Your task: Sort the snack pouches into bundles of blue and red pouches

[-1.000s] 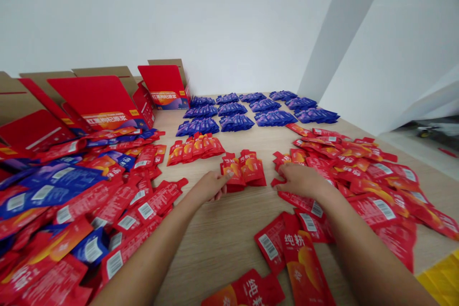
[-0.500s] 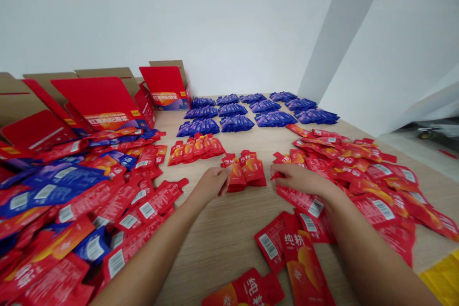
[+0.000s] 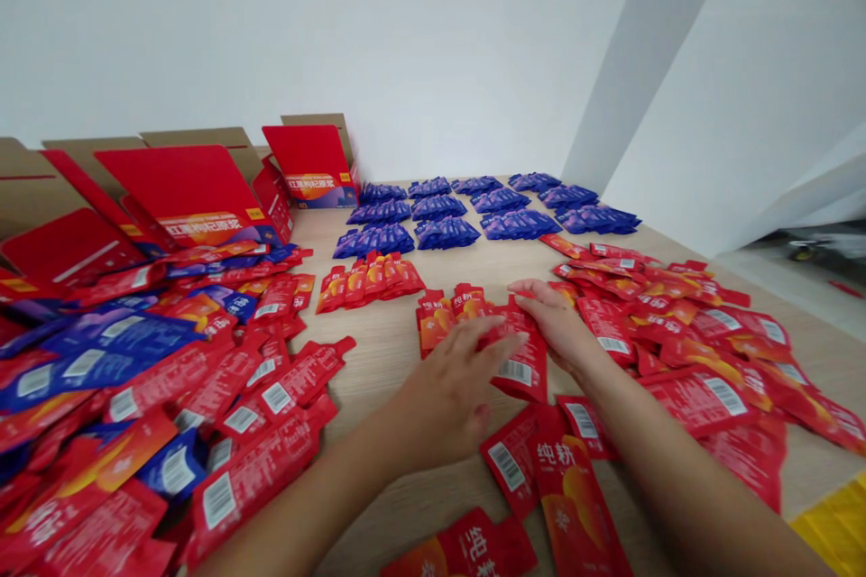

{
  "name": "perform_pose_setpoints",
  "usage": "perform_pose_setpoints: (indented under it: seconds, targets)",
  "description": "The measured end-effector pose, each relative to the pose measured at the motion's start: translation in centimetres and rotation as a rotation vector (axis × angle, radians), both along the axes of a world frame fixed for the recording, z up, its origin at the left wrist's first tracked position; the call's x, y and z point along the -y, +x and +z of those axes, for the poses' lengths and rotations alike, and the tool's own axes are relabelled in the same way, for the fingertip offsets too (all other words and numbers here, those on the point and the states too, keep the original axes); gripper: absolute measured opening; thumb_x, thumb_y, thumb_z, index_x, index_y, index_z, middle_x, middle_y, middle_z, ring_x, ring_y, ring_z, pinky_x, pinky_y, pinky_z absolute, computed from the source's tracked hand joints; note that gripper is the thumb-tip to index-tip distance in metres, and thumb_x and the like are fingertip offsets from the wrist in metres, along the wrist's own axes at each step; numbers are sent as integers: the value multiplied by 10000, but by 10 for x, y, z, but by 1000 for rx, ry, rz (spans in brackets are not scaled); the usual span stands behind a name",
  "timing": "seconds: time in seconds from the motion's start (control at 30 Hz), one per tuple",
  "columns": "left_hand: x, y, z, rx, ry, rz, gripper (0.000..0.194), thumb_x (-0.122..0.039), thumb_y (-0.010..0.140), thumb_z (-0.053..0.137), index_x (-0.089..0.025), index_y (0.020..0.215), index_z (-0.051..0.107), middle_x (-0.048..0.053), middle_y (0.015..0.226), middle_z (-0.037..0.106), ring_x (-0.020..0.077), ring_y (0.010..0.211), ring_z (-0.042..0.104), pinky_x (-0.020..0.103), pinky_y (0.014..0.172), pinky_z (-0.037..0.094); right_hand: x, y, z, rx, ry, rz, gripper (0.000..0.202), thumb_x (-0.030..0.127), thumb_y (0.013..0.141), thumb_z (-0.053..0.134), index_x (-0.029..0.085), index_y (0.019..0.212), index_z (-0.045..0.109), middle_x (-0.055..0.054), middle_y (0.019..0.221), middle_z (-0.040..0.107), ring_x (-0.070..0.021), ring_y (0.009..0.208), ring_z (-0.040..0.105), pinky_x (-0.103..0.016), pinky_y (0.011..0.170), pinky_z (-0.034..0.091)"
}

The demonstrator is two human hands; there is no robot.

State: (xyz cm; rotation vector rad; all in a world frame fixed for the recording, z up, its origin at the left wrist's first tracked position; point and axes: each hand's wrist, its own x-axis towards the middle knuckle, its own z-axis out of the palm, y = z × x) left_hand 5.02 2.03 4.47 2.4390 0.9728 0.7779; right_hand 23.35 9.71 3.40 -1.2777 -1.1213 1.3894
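Note:
My right hand (image 3: 556,325) grips a red drink pouch (image 3: 524,370) near its upper end. The pouch's barcode side faces me. My left hand (image 3: 446,392) has its fingers spread at the pouch's left edge; whether the fingertips touch it I cannot tell. Partly hidden behind my left fingers, two overlapping red pouches (image 3: 434,325) lie face up on the table. Beyond them to the left is a fanned row of red pouches (image 3: 371,278). Closer to me, several loose red pouches (image 3: 575,505) lie below my hands.
Blue pouches (image 3: 446,233) lie in fanned groups at the back of the wooden table (image 3: 379,334). A mixed red and blue heap (image 3: 135,352) covers the left side, with open red boxes (image 3: 315,167) behind. A red pile (image 3: 704,343) spreads on the right, a yellow item (image 3: 835,514) near the corner.
My right hand has brought a red pouch leftward from the right-hand pile. My left hand has moved right and nearer to me, its fingers opening beside that pouch.

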Motion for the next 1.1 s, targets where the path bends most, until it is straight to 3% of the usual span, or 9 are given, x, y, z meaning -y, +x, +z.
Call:
perform_pose_setpoints:
  seconds: [0.1, 0.2, 0.33, 0.43, 0.57, 0.73, 0.83, 0.93, 1.1]
  targets:
    - [2, 4, -4, -151, 147, 34, 547, -176, 817, 497, -168, 1351, 375, 158, 1411, 409, 271, 1332, 334, 476, 1073, 321, 5, -6, 1, -92, -36, 29, 253, 258, 657, 587, 228, 893, 501, 68, 537, 559, -108, 416, 495, -209, 392, 387]
    - [-5, 2, -5, -11, 84, 171, 422, -214, 875, 432, -131, 1288, 462, 161, 1337, 505, 255, 1259, 447, 439, 1053, 359, 8, -9, 2, -227, -24, 118, 289, 336, 702, 591, 228, 953, 497, 38, 610, 597, -125, 442, 539, -227, 385, 427]
    - [-14, -2, 5, 448, -347, 440, 388, -408, 889, 415, -146, 1105, 603, 109, 1084, 670, 254, 1006, 623, 374, 841, 523, 10, -12, -1, -236, 71, 246, 354, 553, 776, 516, 214, 875, 491, 20, 592, 597, -118, 458, 550, -189, 362, 385]
    - [-20, -3, 7, 766, -652, 529, 453, -507, 859, 417, -123, 984, 623, 85, 839, 699, 229, 770, 664, 318, 616, 552, 10, -14, -5, -77, 140, 274, 388, 577, 731, 590, 211, 771, 466, 59, 503, 537, -89, 397, 475, -170, 337, 326]
    - [-24, -2, -2, 992, -811, 439, 453, -554, 800, 493, -124, 898, 600, 52, 680, 670, 178, 608, 634, 279, 529, 522, 10, -15, -8, 20, 154, 208, 383, 538, 698, 651, 204, 663, 467, 88, 393, 450, -54, 320, 335, -180, 326, 235]
    - [-21, 0, -9, 675, -1063, 187, 577, -695, 692, 504, -132, 571, 542, 22, 451, 549, 113, 372, 508, 230, 383, 413, 9, -11, -2, -153, 152, 63, 378, 476, 657, 701, 203, 560, 457, 83, 353, 411, -47, 300, 288, -200, 323, 170]
    - [-20, 0, -9, 625, -1039, 180, 540, -668, 683, 533, -169, 489, 464, -51, 337, 390, 52, 281, 342, 195, 317, 251, 11, -11, 0, -209, 136, 36, 375, 474, 641, 717, 198, 582, 470, 85, 385, 434, -39, 297, 289, -187, 316, 158]
    - [-20, 1, -10, 656, -1037, 225, 496, -610, 704, 550, -199, 473, 397, -94, 314, 276, 34, 272, 230, 204, 318, 175, 11, -14, -2, -196, 125, 42, 397, 520, 670, 680, 204, 578, 459, 78, 391, 434, -47, 296, 291, -189, 309, 160]
    - [-15, 3, -14, 571, -1035, 166, 470, -570, 727, 551, -211, 483, 368, -79, 356, 319, 47, 314, 278, 219, 351, 202, 9, -14, -9, -135, 156, -4, 389, 539, 693, 649, 212, 583, 469, 63, 435, 455, -71, 348, 339, -203, 334, 228]
